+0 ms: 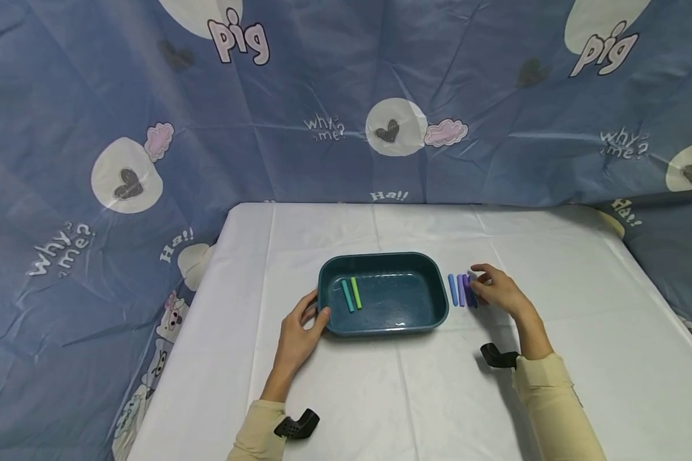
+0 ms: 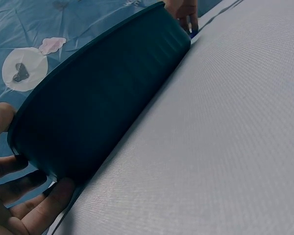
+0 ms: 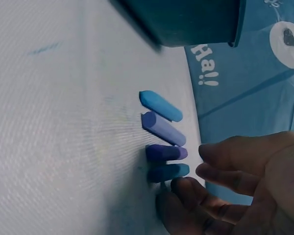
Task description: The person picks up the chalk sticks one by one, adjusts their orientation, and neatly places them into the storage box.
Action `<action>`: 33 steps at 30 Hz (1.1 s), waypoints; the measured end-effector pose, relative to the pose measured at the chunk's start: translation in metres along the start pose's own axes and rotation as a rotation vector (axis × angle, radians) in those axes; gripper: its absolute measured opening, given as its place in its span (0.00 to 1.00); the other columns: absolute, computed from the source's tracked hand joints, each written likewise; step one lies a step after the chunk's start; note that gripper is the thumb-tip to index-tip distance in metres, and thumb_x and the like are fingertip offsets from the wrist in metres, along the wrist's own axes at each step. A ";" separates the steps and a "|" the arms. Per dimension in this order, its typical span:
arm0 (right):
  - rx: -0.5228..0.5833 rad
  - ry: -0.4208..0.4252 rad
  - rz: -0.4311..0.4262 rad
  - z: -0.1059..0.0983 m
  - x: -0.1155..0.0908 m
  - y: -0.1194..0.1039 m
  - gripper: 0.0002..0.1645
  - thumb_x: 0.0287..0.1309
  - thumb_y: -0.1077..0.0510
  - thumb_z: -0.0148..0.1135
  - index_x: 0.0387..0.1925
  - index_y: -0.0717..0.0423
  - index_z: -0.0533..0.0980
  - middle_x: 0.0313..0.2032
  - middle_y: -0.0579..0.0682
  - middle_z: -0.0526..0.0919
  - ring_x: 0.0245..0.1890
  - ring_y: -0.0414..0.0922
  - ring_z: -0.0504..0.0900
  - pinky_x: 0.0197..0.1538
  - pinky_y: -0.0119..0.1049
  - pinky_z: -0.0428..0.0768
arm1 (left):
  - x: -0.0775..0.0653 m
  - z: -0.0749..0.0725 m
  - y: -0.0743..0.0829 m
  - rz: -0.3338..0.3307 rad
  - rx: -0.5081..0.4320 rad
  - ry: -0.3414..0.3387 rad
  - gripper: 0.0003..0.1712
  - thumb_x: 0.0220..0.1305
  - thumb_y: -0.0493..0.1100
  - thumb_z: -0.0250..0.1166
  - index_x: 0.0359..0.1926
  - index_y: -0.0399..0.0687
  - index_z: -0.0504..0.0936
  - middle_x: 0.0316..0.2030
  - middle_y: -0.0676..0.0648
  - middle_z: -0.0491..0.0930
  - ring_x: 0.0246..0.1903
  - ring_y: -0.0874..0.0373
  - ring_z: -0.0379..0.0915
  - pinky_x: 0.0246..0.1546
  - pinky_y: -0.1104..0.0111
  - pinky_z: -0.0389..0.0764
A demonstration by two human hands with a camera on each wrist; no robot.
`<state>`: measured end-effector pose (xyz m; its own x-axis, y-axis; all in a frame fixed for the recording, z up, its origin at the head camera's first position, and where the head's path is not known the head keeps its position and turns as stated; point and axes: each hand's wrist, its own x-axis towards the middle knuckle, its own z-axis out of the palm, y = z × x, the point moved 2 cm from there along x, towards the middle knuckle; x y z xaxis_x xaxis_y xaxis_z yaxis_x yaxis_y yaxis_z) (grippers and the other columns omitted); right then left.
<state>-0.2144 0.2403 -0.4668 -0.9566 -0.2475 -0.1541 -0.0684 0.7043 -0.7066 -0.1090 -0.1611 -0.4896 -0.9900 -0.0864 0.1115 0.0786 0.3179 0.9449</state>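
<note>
My left hand grips the left end of a dark teal plastic tray, the thumb at its rim and the fingers against the outer wall. Inside the tray, toward its left, lie a teal chalk stick and a lime green chalk stick. Right of the tray, several chalk sticks lie side by side: light blue, lavender, purple and dark blue. Over the dark blue end of this row hovers my right hand, fingers loosely bent, with no chalk visible between them.
A white cloth covers the table, with a faint blue streak on it in the right wrist view. Behind and to the left hangs a blue printed curtain. Each wrist wears a black camera mount.
</note>
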 end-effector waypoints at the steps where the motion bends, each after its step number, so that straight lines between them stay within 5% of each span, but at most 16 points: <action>1: -0.016 0.002 -0.003 0.000 0.000 0.001 0.29 0.64 0.60 0.53 0.63 0.69 0.62 0.44 0.68 0.77 0.29 0.45 0.79 0.32 0.33 0.75 | -0.001 -0.001 0.005 0.002 -0.003 -0.006 0.32 0.63 0.48 0.64 0.65 0.44 0.68 0.61 0.38 0.72 0.55 0.46 0.76 0.59 0.56 0.73; 6: -0.030 0.004 -0.032 0.002 0.003 0.005 0.26 0.61 0.65 0.54 0.59 0.72 0.64 0.41 0.69 0.78 0.27 0.44 0.79 0.29 0.33 0.75 | -0.005 -0.003 0.026 0.004 0.008 -0.026 0.32 0.64 0.45 0.63 0.65 0.37 0.67 0.62 0.35 0.70 0.56 0.42 0.74 0.60 0.54 0.72; 13: -0.045 0.026 -0.089 0.005 0.007 0.004 0.22 0.56 0.70 0.54 0.53 0.76 0.68 0.34 0.67 0.80 0.23 0.41 0.75 0.25 0.31 0.73 | -0.006 -0.005 0.029 -0.017 0.009 -0.026 0.31 0.64 0.45 0.63 0.65 0.39 0.67 0.62 0.36 0.71 0.56 0.44 0.74 0.59 0.54 0.73; 23: -0.082 0.097 -0.057 0.010 0.007 0.002 0.22 0.56 0.69 0.54 0.53 0.71 0.67 0.37 0.67 0.79 0.33 0.52 0.78 0.32 0.35 0.75 | -0.004 -0.007 0.030 -0.007 0.003 -0.021 0.31 0.63 0.44 0.63 0.65 0.38 0.67 0.61 0.35 0.71 0.56 0.42 0.74 0.58 0.53 0.73; 33: -0.058 0.132 -0.036 0.014 0.004 0.003 0.24 0.54 0.68 0.54 0.54 0.68 0.67 0.38 0.67 0.78 0.35 0.52 0.78 0.32 0.34 0.75 | 0.002 0.001 -0.011 -0.007 0.016 0.012 0.31 0.61 0.53 0.64 0.64 0.53 0.70 0.61 0.44 0.73 0.55 0.52 0.77 0.57 0.60 0.76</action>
<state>-0.2141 0.2327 -0.4793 -0.9819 -0.1863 -0.0338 -0.1163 0.7346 -0.6685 -0.1117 -0.1638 -0.5003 -0.9890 -0.1005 0.1084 0.0693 0.3324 0.9406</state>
